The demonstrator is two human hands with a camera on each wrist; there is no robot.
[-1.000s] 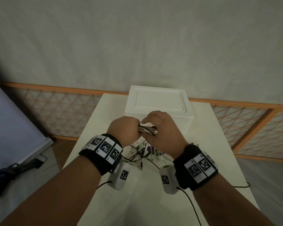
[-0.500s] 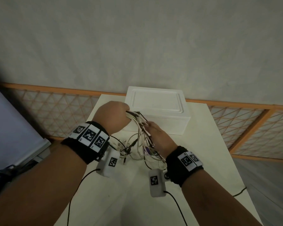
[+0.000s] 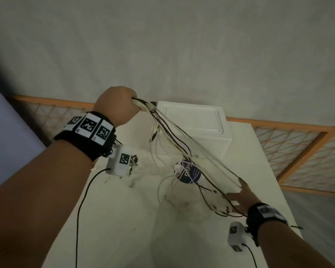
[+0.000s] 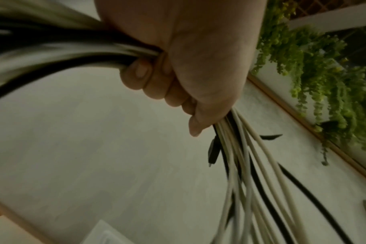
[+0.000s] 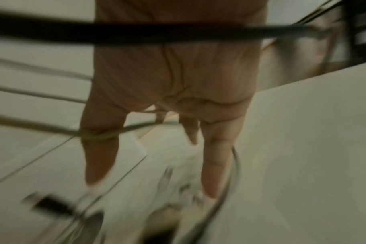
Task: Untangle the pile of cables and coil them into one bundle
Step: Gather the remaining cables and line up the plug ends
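Hands apart, cables stretched.

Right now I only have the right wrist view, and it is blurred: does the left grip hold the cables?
Observer: Yes, the left grip clenches the cables in a fist, raised above the table.
Operator: Where do they run from there?
Observer: They fan down to the right grip, draped over its straight fingers.
Operator: Anything beneath them?
Observer: A round purple-labelled object lies on the table beneath them.
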